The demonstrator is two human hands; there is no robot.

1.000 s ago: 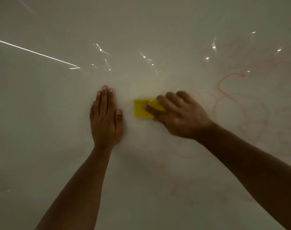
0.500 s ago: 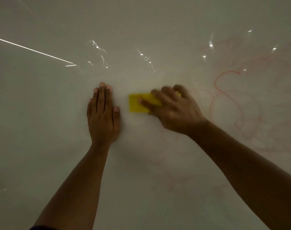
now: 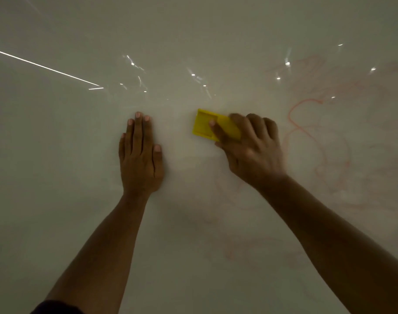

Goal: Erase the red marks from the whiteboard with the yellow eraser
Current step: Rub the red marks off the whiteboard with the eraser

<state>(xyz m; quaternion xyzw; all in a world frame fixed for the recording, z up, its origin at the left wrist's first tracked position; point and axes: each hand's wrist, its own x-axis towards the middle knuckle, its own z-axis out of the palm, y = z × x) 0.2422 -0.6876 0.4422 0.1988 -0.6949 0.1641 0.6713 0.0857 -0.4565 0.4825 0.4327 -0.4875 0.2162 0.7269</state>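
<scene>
A glossy whiteboard [image 3: 57, 155] fills the whole head view. My right hand [image 3: 252, 150] presses a yellow eraser [image 3: 203, 125] flat against it just right of centre, fingers over the eraser's right half. My left hand [image 3: 140, 155] lies flat on the board, fingers together, a short gap left of the eraser. A red looping line [image 3: 293, 114] runs to the right of my right hand. Fainter red smears [image 3: 329, 173] spread over the right side, and more faint traces [image 3: 229, 254] show below my right forearm.
Bright reflections of lights [image 3: 43, 68] streak across the board's upper part. A dark sleeve edge [image 3: 55, 308] shows at the bottom left.
The eraser and my right hand have shifted slightly right and the eraser has tilted, its left end higher. My left hand stays planted on the board.
</scene>
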